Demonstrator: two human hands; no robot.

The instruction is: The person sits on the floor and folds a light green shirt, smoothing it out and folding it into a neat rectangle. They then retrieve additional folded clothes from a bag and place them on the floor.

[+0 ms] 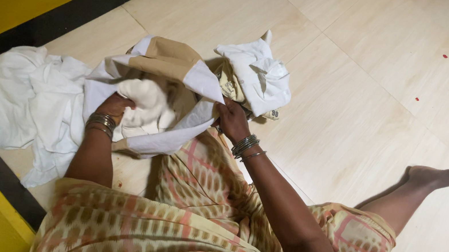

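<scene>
Left hand [113,107] fingers vanish inside bunched cloth [163,86].

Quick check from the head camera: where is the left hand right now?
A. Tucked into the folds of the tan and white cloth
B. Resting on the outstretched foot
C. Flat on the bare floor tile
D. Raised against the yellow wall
A. The left hand is buried to the knuckles in the folds of the tan and white cloth, while the right hand grips that cloth's edge beside it.
</scene>
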